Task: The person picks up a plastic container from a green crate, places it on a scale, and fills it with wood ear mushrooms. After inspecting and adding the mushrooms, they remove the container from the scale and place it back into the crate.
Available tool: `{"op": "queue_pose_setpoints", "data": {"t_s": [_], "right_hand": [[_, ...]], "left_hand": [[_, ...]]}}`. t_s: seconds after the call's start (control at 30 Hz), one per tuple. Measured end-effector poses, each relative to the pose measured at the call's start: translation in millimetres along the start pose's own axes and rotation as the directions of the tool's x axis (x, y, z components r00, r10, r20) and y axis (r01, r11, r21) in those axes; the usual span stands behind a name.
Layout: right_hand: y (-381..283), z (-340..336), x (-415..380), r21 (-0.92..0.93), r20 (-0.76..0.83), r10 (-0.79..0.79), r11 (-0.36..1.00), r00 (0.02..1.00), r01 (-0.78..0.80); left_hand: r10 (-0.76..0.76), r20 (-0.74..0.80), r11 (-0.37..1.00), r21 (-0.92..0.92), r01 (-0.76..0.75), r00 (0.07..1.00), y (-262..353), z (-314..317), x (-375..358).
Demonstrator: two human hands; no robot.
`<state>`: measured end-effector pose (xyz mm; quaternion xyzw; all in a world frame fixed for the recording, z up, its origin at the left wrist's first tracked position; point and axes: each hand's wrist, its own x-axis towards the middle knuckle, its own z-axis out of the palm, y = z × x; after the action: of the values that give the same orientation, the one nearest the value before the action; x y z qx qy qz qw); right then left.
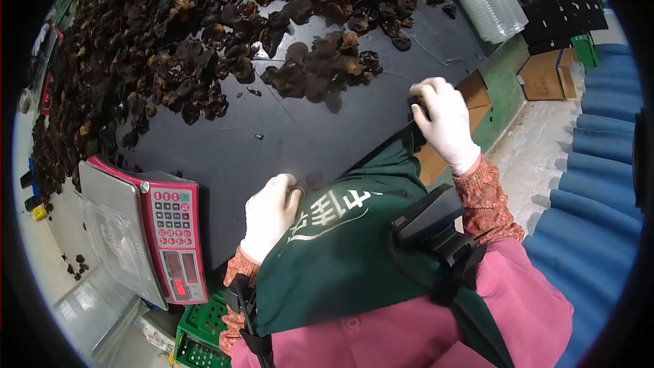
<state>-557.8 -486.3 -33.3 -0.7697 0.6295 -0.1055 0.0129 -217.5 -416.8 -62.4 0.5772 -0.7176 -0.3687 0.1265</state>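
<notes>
My left hand (270, 217), in a white glove, is at the near edge of the dark table (320, 136), beside my green apron (340, 259). Its fingers are curled in, and whatever they may hold is hidden. At the table's right edge my right hand (444, 121), also gloved, has its fingers bent, with something dark below the thumb that I cannot make out. A small heap of wet brown wood ear mushrooms (313, 71) lies between the hands and a large pile of wood ear mushrooms (170, 34) at the back and left.
A red scale (178, 232) stands to the left, with a clear plastic container (112, 245) on its pan. Stacked clear trays (490, 10) sit at the back right. A green crate (201, 330) and a cardboard box (545, 75) are on the floor. Blue curtain-like material (593, 184) hangs right.
</notes>
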Motion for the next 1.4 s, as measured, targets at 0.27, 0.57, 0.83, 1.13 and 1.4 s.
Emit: {"op": "queue_pose_setpoints", "data": {"t_s": [0.27, 0.57, 0.83, 1.13, 1.4], "right_hand": [[-70.9, 63.5, 69.5, 0.073, -0.284, -0.039, 0.995, 0.958, 0.062], [-95.1, 66.1, 17.9, 0.322, -0.008, -0.649, 0.719, 0.761, 0.616], [-61.8, 36.5, 43.7, 0.35, -0.265, -0.286, 0.861, 0.921, 0.368], [-67.1, 28.5, 48.5, 0.346, -0.268, -0.299, 0.857, 0.916, 0.381], [-144.9, 61.5, 49.0, 0.342, -0.029, -0.597, 0.748, 0.802, 0.569]], "left_hand": [[0.038, 0.013, 0.995, 0.087, -0.039, 0.999, 11.8, 1.5, -5.7], [-0.45, 0.069, 0.466, -0.832, 0.3, 0.89, -2.7, -35.8, 2.0], [-0.538, -0.05, 0.308, -0.941, 0.142, 0.841, -17.4, -61.5, 10.5], [-0.383, -0.31, 0.897, -0.349, 0.27, 0.87, -21.7, -49.4, 41.3], [-0.362, -0.067, 0.234, -0.972, 0.021, 0.93, -21.9, -65.5, 11.5]]}}
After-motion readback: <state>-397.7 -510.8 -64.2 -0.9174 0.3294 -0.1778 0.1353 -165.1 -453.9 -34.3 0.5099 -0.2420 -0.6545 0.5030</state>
